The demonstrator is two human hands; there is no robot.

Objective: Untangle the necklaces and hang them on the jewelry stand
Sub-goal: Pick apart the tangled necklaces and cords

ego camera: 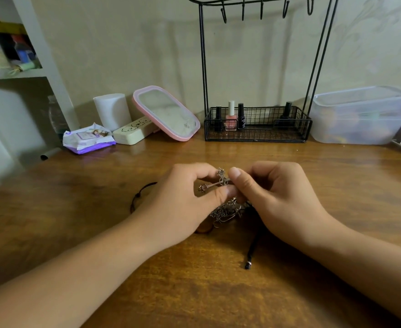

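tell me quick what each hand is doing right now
Left hand: fingers pinch the cross pendant.
Right hand: fingers curled, pinching the same pendant from the other side.

Both bare forearms came in from 7 and 5 o'clock, converging near centre. Left hand [183,200] curled, thumb and fingers pinching; right hand [273,195] curled at 3 o'clock of it, thumb up, fingertips apparently touching the left's.
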